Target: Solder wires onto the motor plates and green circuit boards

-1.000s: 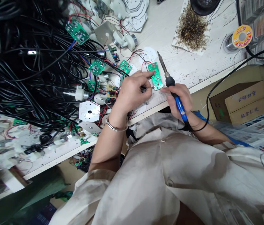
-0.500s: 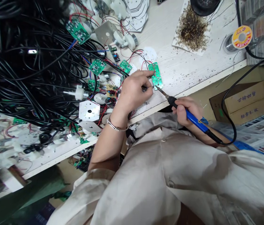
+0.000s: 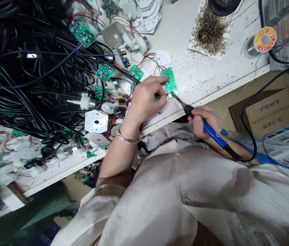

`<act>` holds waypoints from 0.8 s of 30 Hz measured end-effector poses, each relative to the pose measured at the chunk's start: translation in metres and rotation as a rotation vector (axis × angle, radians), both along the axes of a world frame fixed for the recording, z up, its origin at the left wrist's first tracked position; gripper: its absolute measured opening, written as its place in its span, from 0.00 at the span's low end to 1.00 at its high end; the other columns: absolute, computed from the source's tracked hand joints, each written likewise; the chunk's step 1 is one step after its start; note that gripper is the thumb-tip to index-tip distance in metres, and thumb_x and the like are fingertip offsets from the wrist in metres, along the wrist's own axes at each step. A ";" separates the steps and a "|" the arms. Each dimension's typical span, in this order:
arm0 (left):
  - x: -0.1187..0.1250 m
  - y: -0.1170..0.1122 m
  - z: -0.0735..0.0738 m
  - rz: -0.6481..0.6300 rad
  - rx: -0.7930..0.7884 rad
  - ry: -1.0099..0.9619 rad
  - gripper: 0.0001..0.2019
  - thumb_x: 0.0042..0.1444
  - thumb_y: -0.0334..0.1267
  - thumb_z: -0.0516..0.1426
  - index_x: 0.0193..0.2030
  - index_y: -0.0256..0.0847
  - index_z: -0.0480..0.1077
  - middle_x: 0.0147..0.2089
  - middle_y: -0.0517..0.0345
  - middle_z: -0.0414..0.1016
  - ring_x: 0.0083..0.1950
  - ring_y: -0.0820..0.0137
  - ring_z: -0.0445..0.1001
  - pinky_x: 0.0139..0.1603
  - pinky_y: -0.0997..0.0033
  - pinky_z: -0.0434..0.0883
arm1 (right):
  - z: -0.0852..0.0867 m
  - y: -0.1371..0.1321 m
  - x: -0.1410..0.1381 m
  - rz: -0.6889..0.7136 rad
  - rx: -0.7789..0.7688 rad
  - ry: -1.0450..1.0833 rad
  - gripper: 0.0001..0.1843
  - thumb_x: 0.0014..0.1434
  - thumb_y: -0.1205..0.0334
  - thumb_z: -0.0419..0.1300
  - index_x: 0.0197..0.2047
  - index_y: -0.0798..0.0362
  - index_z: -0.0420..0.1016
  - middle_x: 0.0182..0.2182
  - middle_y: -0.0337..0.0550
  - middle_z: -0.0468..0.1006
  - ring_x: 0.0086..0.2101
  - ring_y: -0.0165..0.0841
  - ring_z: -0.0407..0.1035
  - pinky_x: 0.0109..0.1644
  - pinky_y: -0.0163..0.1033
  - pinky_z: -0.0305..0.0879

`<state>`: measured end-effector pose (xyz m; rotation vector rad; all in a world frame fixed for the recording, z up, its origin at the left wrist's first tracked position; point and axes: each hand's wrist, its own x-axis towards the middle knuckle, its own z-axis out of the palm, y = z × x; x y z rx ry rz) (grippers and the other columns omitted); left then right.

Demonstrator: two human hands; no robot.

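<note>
A green circuit board (image 3: pixel 170 77) lies on the white bench, with thin red and black wires at its upper left. My left hand (image 3: pixel 148 97) rests at its left side, index finger touching the board. Thumb and fingers of that hand are pinched together on a thin dark wire, mostly hidden inside the grip. My right hand (image 3: pixel 204 123) is closed around the blue handle of a soldering iron (image 3: pixel 214 134). The iron's tip meets the lower end of the board, close to my left thumb.
Black cables (image 3: pixel 39 71) are heaped at the left, among more boards, small motors and white hexagonal plates (image 3: pixel 96 121). Dark granules (image 3: pixel 208 30) lie on a white sheet beyond. A solder spool (image 3: pixel 264 40) stands near the bench edge (image 3: pixel 226 89). A cardboard box (image 3: pixel 268 111) sits below right.
The soldering iron's tip has shifted slightly up and left on the board. My left hand stays almost in place. The view has moved a little.
</note>
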<state>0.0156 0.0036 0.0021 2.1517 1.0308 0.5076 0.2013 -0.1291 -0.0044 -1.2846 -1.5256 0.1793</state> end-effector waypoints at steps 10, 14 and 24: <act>0.000 0.000 -0.001 -0.006 -0.012 0.011 0.06 0.52 0.29 0.57 0.32 0.45 0.73 0.57 0.59 0.79 0.61 0.62 0.75 0.69 0.53 0.70 | 0.009 -0.006 0.003 -0.014 -0.143 0.055 0.09 0.62 0.65 0.60 0.47 0.49 0.75 0.34 0.40 0.83 0.25 0.31 0.77 0.30 0.39 0.79; 0.000 0.000 0.000 -0.001 -0.004 0.008 0.06 0.52 0.29 0.57 0.31 0.45 0.72 0.56 0.59 0.79 0.60 0.62 0.76 0.67 0.55 0.72 | 0.006 -0.005 0.003 -0.037 -0.136 0.062 0.08 0.64 0.63 0.59 0.46 0.49 0.74 0.31 0.40 0.83 0.25 0.32 0.77 0.29 0.39 0.79; 0.000 0.000 0.000 -0.001 0.006 0.016 0.06 0.52 0.29 0.57 0.31 0.44 0.72 0.56 0.60 0.79 0.60 0.62 0.76 0.68 0.54 0.71 | 0.002 -0.007 0.000 -0.059 -0.211 0.185 0.08 0.65 0.60 0.59 0.48 0.43 0.74 0.26 0.36 0.82 0.31 0.39 0.80 0.38 0.47 0.82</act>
